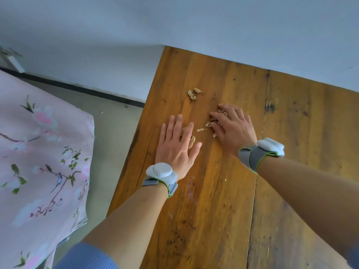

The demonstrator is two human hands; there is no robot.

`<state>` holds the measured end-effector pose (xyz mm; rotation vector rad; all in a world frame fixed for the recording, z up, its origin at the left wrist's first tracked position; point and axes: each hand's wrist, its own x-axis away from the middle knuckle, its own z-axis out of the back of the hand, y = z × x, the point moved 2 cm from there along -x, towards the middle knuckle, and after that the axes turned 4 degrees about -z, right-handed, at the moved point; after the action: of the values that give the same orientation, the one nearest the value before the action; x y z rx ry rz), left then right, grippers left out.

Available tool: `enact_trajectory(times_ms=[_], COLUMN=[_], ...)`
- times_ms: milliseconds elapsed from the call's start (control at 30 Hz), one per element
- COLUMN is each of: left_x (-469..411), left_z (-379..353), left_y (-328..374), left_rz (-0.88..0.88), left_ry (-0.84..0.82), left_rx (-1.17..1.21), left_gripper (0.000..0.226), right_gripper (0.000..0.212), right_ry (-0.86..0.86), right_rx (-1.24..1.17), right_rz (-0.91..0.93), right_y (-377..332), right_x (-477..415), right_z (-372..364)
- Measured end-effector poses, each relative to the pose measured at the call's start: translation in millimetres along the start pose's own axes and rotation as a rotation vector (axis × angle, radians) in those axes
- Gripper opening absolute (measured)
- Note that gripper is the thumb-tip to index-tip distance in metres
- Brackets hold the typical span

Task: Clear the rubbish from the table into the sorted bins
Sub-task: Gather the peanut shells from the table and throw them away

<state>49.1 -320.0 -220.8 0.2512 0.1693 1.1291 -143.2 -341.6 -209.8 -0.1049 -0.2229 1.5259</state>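
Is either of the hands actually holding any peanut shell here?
Left hand: flat, open, holding nothing. Right hand: fingers curled over shell pieces; a grip cannot be told.

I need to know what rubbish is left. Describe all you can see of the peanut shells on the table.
The peanut shells are pale tan, dry, broken husks on the wooden table. Most lie between and under the left hand and right hand; two pieces sit apart, farther away.
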Motion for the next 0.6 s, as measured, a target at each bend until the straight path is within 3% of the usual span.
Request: enact_trajectory(times_ms=[300, 600], left_x=[-78, -110], left_z=[-5, -12], left_y=[-10, 6], left_rz=[0.06, -0.115], left_ry=[-0.001, -0.053], left_rx=[-0.05, 0.042], left_gripper=[0.063, 0.053], right_gripper=[0.047, 0.046], right_ry=[0.139, 0.17], right_rx=[-0.178, -0.209], right_rz=[-0.077, -0.067], right_y=[37, 40], right_x=[36, 35], right_z=[-10, -11])
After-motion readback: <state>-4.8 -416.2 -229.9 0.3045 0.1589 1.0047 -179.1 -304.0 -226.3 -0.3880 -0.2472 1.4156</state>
